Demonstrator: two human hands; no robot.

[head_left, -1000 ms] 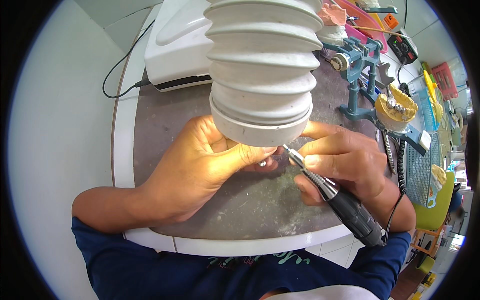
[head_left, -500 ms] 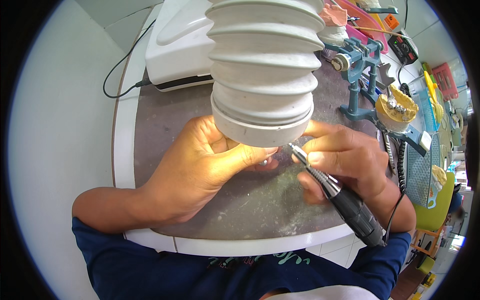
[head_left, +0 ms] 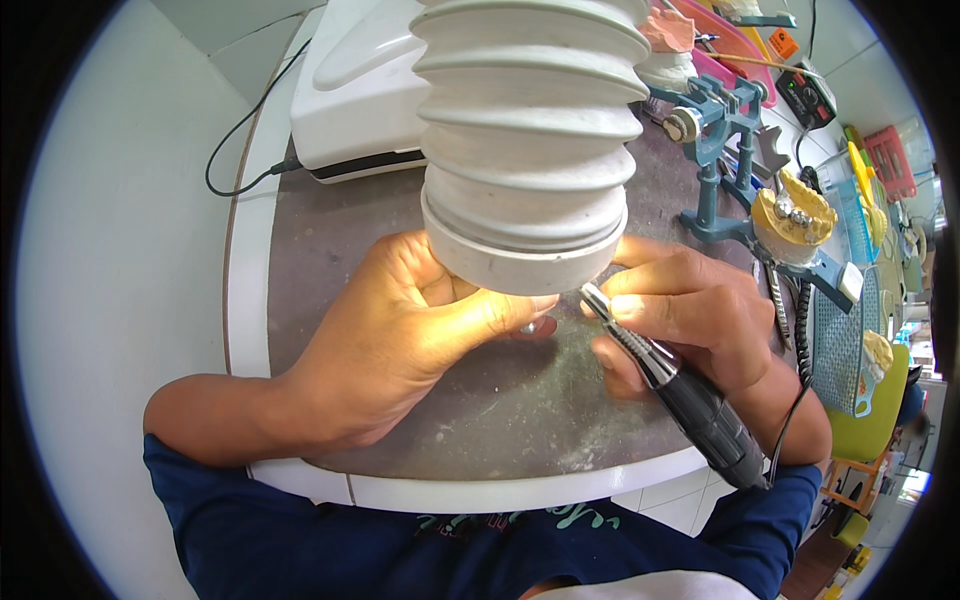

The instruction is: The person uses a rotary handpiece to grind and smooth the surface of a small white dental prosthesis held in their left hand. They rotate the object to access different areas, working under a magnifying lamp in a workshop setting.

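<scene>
My left hand is closed, its thumb and fingers pinching a small shiny metal piece, of which only a bit shows. In my right hand lies a black and silver rotary handpiece, held like a pen with its tip angled up and left. The handpiece tip is just right of the left fingertips, close beneath the rim of a white ribbed suction hose. That hose hides some fingers of both hands and perhaps the bur's end. Bright light falls on both hands.
A white machine stands at the back left. At the right are a blue articulator, a yellow dental cast with metal crowns, a blue basket and a control box. Pale dust marks the dark worktop.
The right hand has shifted slightly, tilting the handpiece a little steeper, its tip near the hose rim. My left fingers have turned the metal piece slightly; the left arm stays put.
</scene>
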